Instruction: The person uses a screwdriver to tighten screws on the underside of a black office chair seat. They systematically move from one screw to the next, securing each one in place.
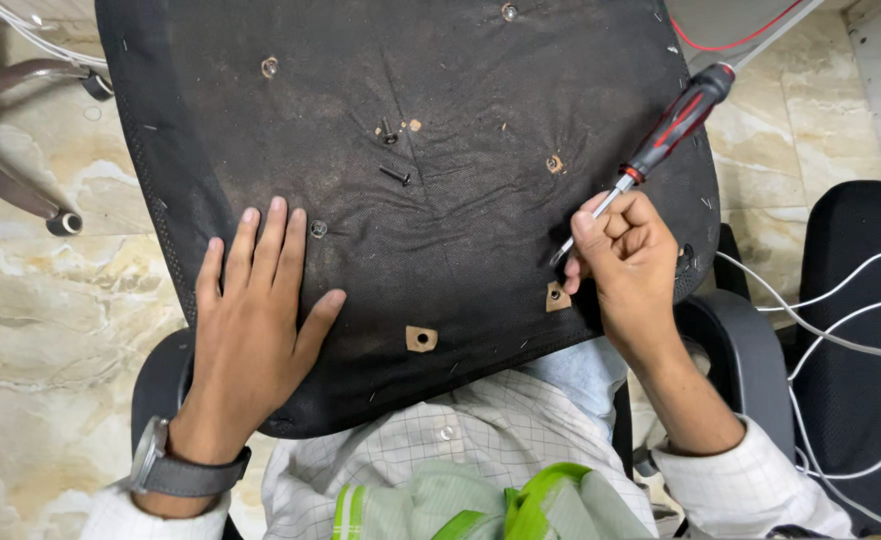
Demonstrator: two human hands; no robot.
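Down close, the left hand (256, 310) lies flat, fingers spread, on the black upturned seat base (481, 230). The right hand (626, 260) is closed around the screwdriver (661, 140) shaft, tip at the base's near-right edge. Farther off, a loose screw (395, 176) lies mid-base.

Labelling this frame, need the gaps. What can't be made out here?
Head view only:
- Screwdriver tip: hidden behind the right hand; whether it sits in a screw is unclear.
- Seat underside: top cut off by the frame edge, near edge hidden by the lap.
- Under the left hand: fabric covered by the palm.
- Loose screw: too small to tell the head type.
- Chair base: cut off at the left edge.
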